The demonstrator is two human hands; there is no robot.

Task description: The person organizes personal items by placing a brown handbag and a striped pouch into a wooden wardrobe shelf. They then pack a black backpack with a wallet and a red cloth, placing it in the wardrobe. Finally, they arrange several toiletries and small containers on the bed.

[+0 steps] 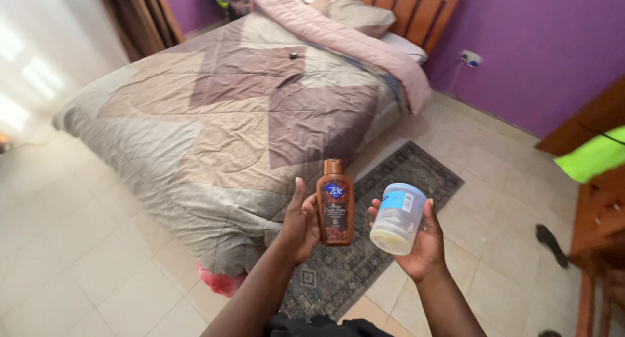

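- A made bed (215, 109) under a patchwork quilt fills the room, a patterned rug (390, 213) on the tiled floor beside it.
- The left hand (301, 226) grips a brown lotion bottle (336, 203) upright, cap on.
- The right hand (420, 242) cradles a pale capped jar (397, 218), tilted; both are held up over the rug, neither yet set down.

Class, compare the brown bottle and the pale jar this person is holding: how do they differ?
The brown bottle is tall, slim and dark; the pale jar is short, wide and translucent. The bottle stands upright in the left hand; the jar tilts in the right hand. Both carry blue on their labels.
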